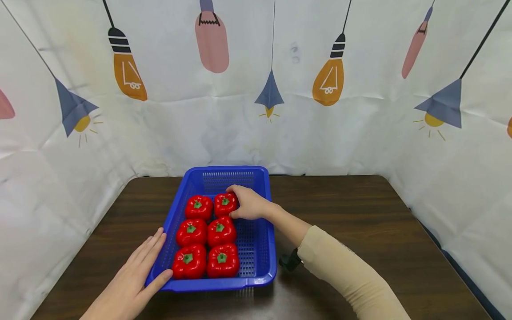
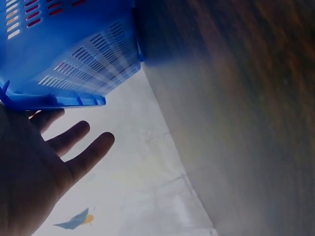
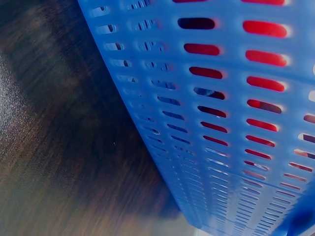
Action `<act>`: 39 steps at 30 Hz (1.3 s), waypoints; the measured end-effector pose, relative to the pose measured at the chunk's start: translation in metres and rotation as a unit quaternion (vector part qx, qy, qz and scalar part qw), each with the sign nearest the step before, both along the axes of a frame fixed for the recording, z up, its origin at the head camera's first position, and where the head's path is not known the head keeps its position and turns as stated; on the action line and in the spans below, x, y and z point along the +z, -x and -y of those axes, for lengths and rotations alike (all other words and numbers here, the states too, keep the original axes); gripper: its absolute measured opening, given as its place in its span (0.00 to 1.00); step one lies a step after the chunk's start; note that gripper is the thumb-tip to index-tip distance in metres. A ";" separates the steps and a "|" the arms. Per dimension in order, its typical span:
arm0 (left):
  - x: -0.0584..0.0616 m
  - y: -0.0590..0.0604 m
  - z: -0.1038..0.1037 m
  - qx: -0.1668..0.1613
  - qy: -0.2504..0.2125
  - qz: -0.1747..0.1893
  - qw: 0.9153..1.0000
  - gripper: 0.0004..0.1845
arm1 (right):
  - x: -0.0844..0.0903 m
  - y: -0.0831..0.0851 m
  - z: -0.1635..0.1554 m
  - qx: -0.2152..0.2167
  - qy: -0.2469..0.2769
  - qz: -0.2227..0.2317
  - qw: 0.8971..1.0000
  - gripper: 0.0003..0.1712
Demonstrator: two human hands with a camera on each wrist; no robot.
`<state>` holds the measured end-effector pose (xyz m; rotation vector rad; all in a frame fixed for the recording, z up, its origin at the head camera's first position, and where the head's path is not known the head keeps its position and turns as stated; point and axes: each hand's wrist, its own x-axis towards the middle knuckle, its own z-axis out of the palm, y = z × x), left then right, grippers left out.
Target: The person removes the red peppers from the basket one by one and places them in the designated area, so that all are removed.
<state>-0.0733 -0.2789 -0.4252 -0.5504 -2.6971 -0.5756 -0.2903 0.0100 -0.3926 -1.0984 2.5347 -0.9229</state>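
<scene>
Several glossy red bell peppers with green stems stand in two rows inside a blue plastic basket (image 1: 256, 282). My right hand (image 1: 252, 203) reaches over the basket's right side and grips the far pepper of the right row (image 1: 225, 203), thumb on the near side and fingers on the far side. Against the left rim, my left hand (image 1: 138, 266) lies with its fingers straight and its thumb at the near left corner. The left wrist view shows that hand (image 2: 34, 167) below the basket rim (image 2: 59, 101), fingers spread. In the right wrist view the perforated basket wall (image 3: 221, 118) hides the right hand.
The basket stands on a dark brown wooden table (image 1: 336, 213). A pale curtain (image 1: 240, 129) printed with lamps and bulbs surrounds the table at the back and sides. A dark wrist device (image 1: 290, 261) hangs under the right forearm, near the basket's right side.
</scene>
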 end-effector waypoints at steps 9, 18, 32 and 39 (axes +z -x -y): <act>0.000 0.000 0.001 -0.016 -0.019 -0.007 1.000 0.45 | 0.003 -0.003 -0.001 -0.023 0.020 -0.023 0.999 0.38; 0.001 -0.001 0.001 -0.011 -0.021 0.005 1.000 0.45 | 0.007 -0.004 -0.010 -0.033 0.063 -0.042 0.997 0.37; 0.005 -0.001 0.002 -0.012 -0.015 0.009 1.000 0.42 | 0.023 -0.018 -0.040 -0.036 0.143 -0.017 0.989 0.40; 0.007 -0.002 0.002 -0.013 -0.015 0.006 1.000 0.42 | 0.033 -0.034 -0.054 -0.031 0.159 -0.023 0.986 0.40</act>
